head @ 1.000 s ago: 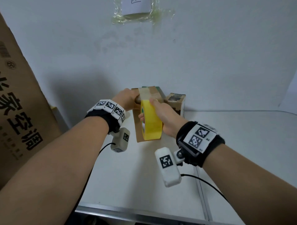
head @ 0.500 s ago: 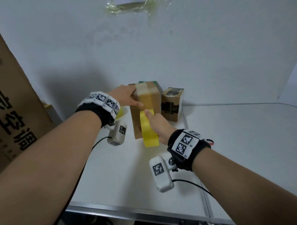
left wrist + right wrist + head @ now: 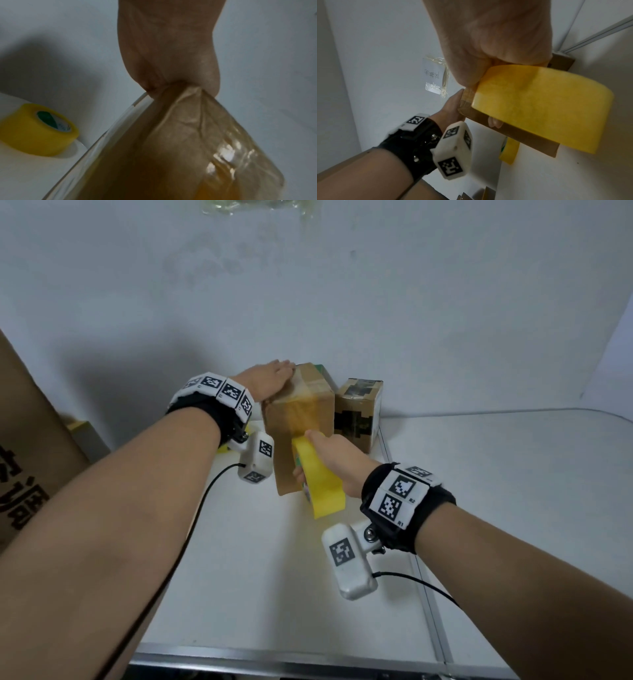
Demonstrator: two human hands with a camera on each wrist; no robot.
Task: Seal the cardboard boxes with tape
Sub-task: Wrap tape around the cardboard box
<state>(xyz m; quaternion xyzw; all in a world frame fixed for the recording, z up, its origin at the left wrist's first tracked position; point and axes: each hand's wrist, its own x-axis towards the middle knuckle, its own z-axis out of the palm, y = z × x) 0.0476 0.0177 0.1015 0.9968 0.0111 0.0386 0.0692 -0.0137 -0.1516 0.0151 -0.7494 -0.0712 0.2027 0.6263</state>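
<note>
A brown cardboard box (image 3: pixel 310 414) stands upright on the white table (image 3: pixel 274 594). My left hand (image 3: pixel 270 378) lies on the box's top left edge and presses it down; its fingers look straight in the right wrist view (image 3: pixel 453 105). My right hand (image 3: pixel 337 462) grips a yellow tape roll (image 3: pixel 320 484) held against the lower front face of the box. A glossy strip of tape (image 3: pixel 214 135) runs over the box's top and down the front to the roll (image 3: pixel 539 105). The left fingertips are hidden behind the box.
A smaller box with black print (image 3: pixel 358 414) stands right beside the brown box. A second yellow tape roll (image 3: pixel 37 129) lies on the table to the left. A large printed carton (image 3: pixel 30 440) leans at the far left. The wall is close behind.
My right hand has drawn the tape roll from the box's top edge down its front face. My left hand has shifted from gripping the front top edge to lying on the top.
</note>
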